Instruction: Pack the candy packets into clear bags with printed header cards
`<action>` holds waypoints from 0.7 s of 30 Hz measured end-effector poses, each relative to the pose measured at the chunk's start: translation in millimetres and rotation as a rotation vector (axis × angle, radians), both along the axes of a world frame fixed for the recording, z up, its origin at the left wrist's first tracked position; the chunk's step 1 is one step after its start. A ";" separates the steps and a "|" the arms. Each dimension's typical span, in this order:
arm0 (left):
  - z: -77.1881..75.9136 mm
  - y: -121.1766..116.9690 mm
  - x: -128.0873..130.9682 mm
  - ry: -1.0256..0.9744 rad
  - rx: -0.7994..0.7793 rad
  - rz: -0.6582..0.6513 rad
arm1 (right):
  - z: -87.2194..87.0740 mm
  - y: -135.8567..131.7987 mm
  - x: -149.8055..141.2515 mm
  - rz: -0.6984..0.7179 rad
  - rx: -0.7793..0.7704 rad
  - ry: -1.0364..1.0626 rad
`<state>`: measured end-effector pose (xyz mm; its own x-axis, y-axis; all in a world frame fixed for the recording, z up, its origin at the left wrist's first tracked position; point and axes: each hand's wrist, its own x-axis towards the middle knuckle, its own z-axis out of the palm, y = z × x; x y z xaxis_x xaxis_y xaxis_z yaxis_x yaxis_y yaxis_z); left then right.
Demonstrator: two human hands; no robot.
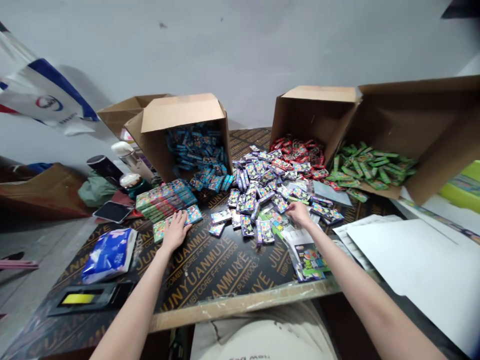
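My left hand (176, 231) lies over a low row of small printed boxes (159, 231), its fingers apart on top of them. Part of that row is hidden under the hand. Just behind it stand stacked rows of the same boxes (165, 200) in green, red and blue. My right hand (299, 214) is closed, with fingertips pinched on a small purple printed box (280, 203) at the near right side of a loose pile of purple boxes (258, 187). Below my right wrist lie printed plastic packaging sheets (309, 257).
Open cartons lie on their sides at the back: one with blue boxes (198, 150), one with red boxes (300, 150), one with green boxes (375, 165). A tissue pack (107, 255), a phone (113, 212) and bottles (103, 167) stand left. White paper (420, 260) lies right.
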<state>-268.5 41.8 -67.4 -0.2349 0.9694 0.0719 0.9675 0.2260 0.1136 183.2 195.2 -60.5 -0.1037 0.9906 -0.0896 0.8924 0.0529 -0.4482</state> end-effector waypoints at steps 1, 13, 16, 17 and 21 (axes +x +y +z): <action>1.7 3.2 3.2 -0.006 0.003 0.014 | 0.9 0.3 2.7 -0.007 0.020 0.018; 34.4 2.7 114.1 -0.300 0.185 -0.118 | 10.7 -27.7 -14.1 0.010 0.057 -0.099; 34.1 -5.8 131.1 -0.331 0.201 -0.148 | 8.6 -25.4 -19.8 -0.014 0.042 -0.111; 33.7 -8.7 134.0 -0.334 0.205 -0.154 | 8.4 -22.6 -19.0 -0.016 0.036 -0.103; 32.6 -22.0 135.6 -0.347 0.198 -0.165 | 7.7 -15.6 -10.6 -0.024 0.076 -0.030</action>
